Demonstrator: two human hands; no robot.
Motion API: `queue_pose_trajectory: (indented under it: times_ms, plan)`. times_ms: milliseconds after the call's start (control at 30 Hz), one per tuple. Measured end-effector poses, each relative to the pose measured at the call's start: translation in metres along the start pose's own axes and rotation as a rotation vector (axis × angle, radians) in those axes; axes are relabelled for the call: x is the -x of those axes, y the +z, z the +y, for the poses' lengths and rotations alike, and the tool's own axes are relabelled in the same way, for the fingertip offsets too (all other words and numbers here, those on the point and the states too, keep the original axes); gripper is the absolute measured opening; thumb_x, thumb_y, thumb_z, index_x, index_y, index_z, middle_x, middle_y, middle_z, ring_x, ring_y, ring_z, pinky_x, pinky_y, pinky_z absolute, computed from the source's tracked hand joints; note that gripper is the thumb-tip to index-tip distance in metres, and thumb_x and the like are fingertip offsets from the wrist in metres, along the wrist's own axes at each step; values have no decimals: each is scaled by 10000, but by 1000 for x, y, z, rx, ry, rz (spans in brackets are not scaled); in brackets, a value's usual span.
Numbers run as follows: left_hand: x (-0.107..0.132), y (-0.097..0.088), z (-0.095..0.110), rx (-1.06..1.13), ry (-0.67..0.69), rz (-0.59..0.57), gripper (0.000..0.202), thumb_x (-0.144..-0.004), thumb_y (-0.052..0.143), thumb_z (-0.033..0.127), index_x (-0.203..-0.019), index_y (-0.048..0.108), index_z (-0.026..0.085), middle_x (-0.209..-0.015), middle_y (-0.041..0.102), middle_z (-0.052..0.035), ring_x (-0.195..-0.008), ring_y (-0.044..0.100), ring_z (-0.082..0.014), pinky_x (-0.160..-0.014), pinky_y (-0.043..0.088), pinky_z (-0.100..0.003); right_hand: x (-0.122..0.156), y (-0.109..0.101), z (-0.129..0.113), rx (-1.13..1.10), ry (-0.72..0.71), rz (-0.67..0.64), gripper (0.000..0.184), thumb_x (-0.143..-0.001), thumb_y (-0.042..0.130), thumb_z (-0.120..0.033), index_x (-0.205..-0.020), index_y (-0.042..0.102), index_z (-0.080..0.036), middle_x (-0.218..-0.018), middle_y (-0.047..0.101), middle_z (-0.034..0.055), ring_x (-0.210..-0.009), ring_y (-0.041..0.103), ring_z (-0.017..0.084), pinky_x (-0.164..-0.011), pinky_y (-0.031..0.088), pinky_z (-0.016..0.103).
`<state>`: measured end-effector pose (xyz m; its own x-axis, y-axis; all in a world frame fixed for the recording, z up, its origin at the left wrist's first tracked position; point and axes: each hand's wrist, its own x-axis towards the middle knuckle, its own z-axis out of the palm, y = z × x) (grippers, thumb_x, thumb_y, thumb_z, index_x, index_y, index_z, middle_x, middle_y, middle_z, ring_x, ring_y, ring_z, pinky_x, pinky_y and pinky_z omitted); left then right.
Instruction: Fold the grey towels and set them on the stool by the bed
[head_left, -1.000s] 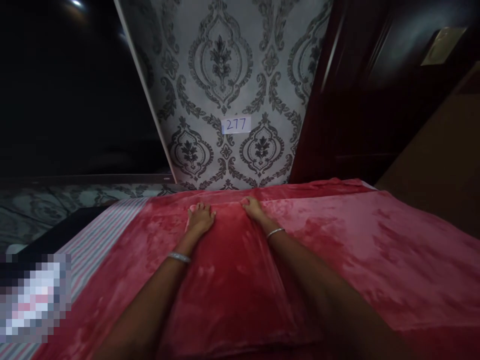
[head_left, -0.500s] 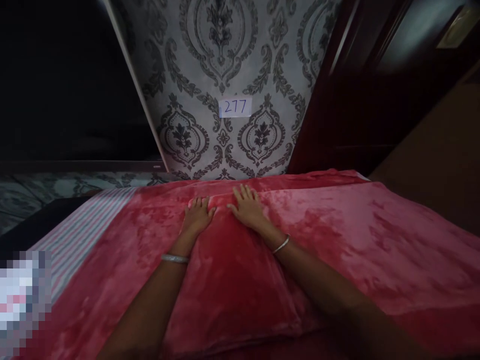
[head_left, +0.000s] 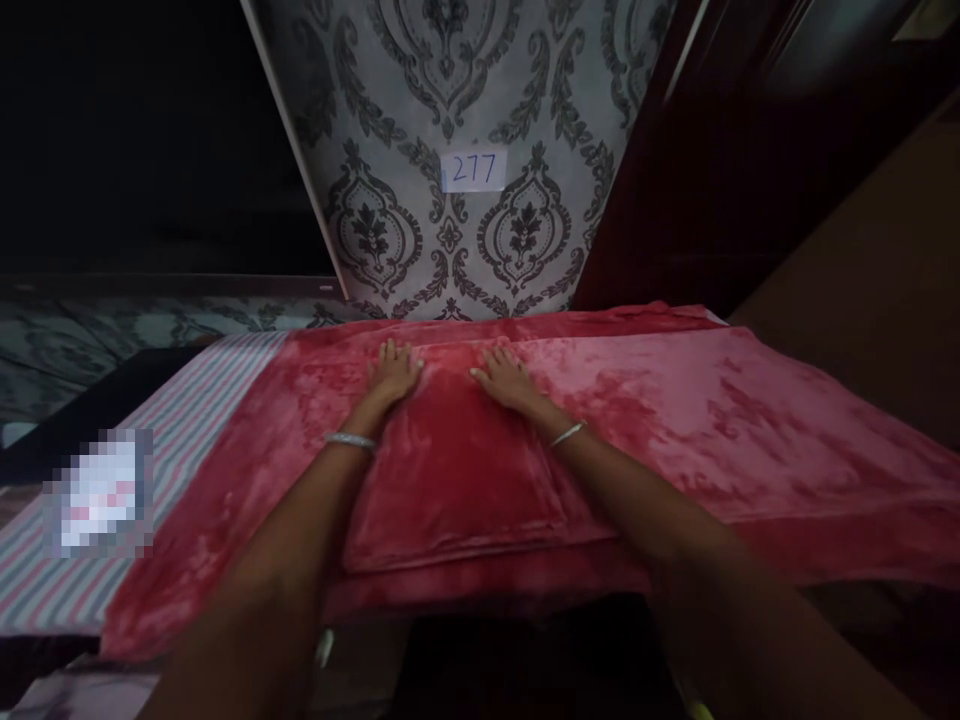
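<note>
A folded red plush piece of fabric (head_left: 457, 460), roughly rectangular, lies in front of me on a larger pink-and-red plush blanket (head_left: 652, 410). My left hand (head_left: 395, 372) rests flat on its far left corner, fingers spread. On its far right corner lies my right hand (head_left: 506, 377), palm down with the fingers apart. Neither hand grips anything. Each wrist wears a silver bangle. The folded piece looks smooth, with its layered near edge facing me.
Under the blanket at left is a striped cloth (head_left: 225, 375), with a pixelated pale object (head_left: 101, 495) on it. Behind stand a patterned wall with a paper label (head_left: 474, 171) reading 277, a dark screen (head_left: 150, 140) and a dark red door (head_left: 675, 200).
The view has tilted down and back, so the near edge of the blanket now shows. Both hands stay flat at the far end of the folded piece, slightly farther apart.
</note>
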<state>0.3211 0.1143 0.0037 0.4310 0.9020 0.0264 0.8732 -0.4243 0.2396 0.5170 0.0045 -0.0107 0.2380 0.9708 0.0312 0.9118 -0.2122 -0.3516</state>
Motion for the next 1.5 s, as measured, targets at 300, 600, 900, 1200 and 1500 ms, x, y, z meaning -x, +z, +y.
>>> queue_pose_trajectory:
  times_ms: [300, 600, 900, 1200, 1500]
  plan:
    - [97, 42, 3, -162, 289, 54, 644, -1003, 377, 506, -1584, 346, 229, -1678, 251, -145, -1565, 162, -318, -1243, 102, -597, 88, 38, 13, 88, -133, 85, 721, -1007, 457, -540, -1607, 297, -174, -1679, 196, 132, -1548, 138, 315, -1234, 138, 550]
    - [133, 8, 10, -104, 370, -98, 680, -987, 397, 575, -1581, 347, 248, -1685, 249, -118, -1558, 169, -342, -1232, 106, -611, 129, 9, 18, -12, -130, -4, 750, -985, 468, -612, -1613, 298, -239, -1671, 242, 103, -1552, 105, 345, -1227, 126, 582]
    - [191, 43, 3, -108, 425, -79, 659, -982, 440, 546, -1591, 313, 326, -1705, 191, -45, -1574, 92, -327, -1238, 74, -629, 189, 38, 34, -10, -206, 10, 642, -1018, 445, -484, -1600, 327, -241, -1676, 218, 73, -1553, 156, 253, -1245, 159, 505]
    - [198, 30, 6, 55, 489, 21, 514, -980, 477, 429, -1455, 543, 244, -1573, 474, -89, -1476, 387, -293, -1231, 255, -541, 219, 27, 60, -335, -312, 91, 489, -1008, 448, -429, -1445, 579, -254, -1547, 481, 75, -1446, 414, 254, -1203, 310, 490]
    - [238, 42, 4, 203, 560, 144, 375, -969, 496, 375, -1241, 701, 219, -1297, 698, -110, -1263, 602, -269, -1133, 436, -489, 241, 35, 72, -451, -325, 208, 528, -964, 531, -467, -1439, 583, -243, -1468, 553, 118, -1375, 483, 279, -1158, 376, 480]
